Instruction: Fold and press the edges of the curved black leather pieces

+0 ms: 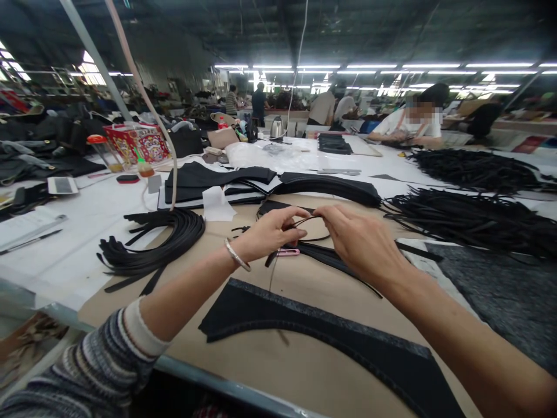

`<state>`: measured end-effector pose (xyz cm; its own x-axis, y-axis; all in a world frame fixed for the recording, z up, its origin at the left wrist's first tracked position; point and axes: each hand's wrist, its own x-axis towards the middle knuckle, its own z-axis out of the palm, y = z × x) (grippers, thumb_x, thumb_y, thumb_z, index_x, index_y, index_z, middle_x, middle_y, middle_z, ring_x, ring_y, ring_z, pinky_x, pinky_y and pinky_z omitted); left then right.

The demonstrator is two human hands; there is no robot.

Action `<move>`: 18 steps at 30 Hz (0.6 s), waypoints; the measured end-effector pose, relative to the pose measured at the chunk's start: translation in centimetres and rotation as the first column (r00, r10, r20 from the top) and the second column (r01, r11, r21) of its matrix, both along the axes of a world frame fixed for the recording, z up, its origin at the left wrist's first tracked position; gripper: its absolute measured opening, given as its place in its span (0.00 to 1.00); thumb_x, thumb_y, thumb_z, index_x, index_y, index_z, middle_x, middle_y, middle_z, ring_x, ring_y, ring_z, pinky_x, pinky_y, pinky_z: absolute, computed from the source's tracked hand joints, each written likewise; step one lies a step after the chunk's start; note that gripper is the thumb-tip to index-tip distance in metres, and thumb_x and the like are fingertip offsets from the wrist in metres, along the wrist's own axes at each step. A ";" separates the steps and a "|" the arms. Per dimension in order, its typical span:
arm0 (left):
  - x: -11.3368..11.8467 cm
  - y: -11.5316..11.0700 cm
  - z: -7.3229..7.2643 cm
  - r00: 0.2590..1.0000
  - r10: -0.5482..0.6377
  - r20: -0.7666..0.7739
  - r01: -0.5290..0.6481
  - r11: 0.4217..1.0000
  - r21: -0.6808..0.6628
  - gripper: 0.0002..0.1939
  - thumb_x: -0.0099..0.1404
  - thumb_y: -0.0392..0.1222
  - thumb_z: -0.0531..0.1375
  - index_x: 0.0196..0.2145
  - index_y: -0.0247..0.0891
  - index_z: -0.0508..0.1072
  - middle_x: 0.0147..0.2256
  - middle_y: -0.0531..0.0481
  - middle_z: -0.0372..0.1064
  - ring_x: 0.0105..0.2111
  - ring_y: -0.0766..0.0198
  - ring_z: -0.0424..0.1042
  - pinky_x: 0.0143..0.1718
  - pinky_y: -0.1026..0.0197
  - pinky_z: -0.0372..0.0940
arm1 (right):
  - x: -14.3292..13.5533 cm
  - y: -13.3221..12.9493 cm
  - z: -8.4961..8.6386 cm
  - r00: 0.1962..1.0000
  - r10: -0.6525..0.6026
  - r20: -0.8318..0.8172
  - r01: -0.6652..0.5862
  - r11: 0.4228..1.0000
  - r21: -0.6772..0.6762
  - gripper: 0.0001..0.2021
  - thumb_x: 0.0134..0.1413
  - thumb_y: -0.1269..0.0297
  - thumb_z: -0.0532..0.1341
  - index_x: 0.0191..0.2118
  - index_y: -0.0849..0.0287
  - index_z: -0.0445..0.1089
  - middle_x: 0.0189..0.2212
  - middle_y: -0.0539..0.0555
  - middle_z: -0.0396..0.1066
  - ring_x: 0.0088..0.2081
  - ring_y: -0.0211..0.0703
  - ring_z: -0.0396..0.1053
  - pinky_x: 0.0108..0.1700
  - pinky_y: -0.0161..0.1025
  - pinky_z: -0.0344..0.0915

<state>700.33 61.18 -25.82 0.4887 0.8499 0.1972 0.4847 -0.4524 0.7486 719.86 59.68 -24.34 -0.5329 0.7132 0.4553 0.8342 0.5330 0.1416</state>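
Both hands are raised over the brown work sheet (261,371), gripping one thin black strip (308,219) that curves between them. My left hand (278,228), with a bracelet at the wrist, pinches one part of it. Thumb and fingers of my right hand (348,229) close on another part. Under the left fingers lies a small pink-handled tool (288,252); its exact kind is unclear. Several black strips (326,258) lie beneath the right hand. Nearer to me, a curved black panel (304,325) with a grey fuzzy edge rests flat.
A bundle of black strips (174,238) lies left. Stacked black panels (217,177) sit behind the hands. Heaps of black strips (470,215) and a dark grey felt-like sheet (513,296) are at right. A pale cord (174,168) hangs at left. Across the table sits a co-worker (409,125).
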 end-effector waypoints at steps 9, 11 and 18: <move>-1.5 -0.8 -5.0 0.889 0.359 -0.286 -0.267 0.911 0.314 0.16 0.66 0.32 0.50 0.48 0.37 0.70 0.55 0.39 0.59 0.58 0.50 0.54 0.59 0.44 0.45 | 4.3 4.9 -5.6 0.966 -0.256 0.044 0.259 0.959 -0.115 0.13 0.61 0.72 0.50 0.41 0.60 0.73 0.45 0.60 0.69 0.45 0.51 0.65 0.36 0.40 0.52; -1.0 -2.1 -7.0 0.909 0.199 -0.367 -0.155 0.977 0.144 0.07 0.64 0.35 0.55 0.35 0.38 0.74 0.41 0.45 0.70 0.45 0.56 0.67 0.50 0.54 0.58 | 5.1 5.6 -6.9 0.961 -0.263 -0.084 0.239 0.944 -0.226 0.14 0.62 0.68 0.51 0.38 0.60 0.74 0.46 0.60 0.68 0.47 0.52 0.64 0.40 0.42 0.53; -0.5 -3.0 -12.1 0.909 0.079 -0.408 -0.118 0.990 -0.073 0.02 0.58 0.36 0.62 0.27 0.38 0.72 0.29 0.53 0.70 0.30 0.64 0.68 0.31 0.65 0.58 | 7.2 6.7 -7.3 0.851 -0.374 -0.369 0.158 0.852 -0.499 0.17 0.60 0.65 0.49 0.42 0.60 0.74 0.24 0.50 0.69 0.22 0.37 0.62 0.26 0.34 0.54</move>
<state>699.80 58.17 -37.96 0.4226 0.9026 -0.0820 0.7928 -0.3243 0.5160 727.04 66.42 -31.62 -0.1124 0.9738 0.1978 0.8649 0.1939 -0.4629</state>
